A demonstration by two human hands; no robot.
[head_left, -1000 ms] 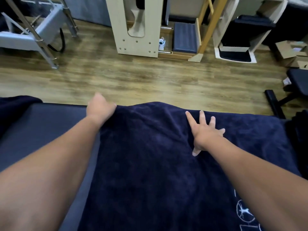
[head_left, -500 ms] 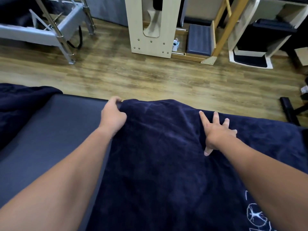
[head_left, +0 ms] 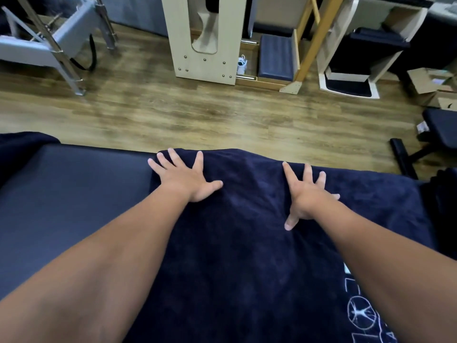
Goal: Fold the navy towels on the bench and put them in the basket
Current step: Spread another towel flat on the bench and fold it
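A navy towel (head_left: pixel 247 243) lies spread over the dark padded bench (head_left: pixel 74 194), filling the centre and lower right of the frame, its far edge running along the bench's far side just below the middle of the picture. The left hand (head_left: pixel 184 178) rests flat on the towel's far left corner, fingers straight and spread, gripping nothing. The right hand (head_left: pixel 306 196) lies flat on the towel right of centre, fingers splayed and thumb pointing back toward the camera, also holding nothing. A white printed emblem (head_left: pixel 362 314) shows on the towel at the lower right. More navy cloth (head_left: pixel 22 147) sits bunched at the bench's left edge. Wood flooring (head_left: pixel 222 112) fills the upper half, with pale wooden equipment (head_left: pixel 202 38) at top centre.
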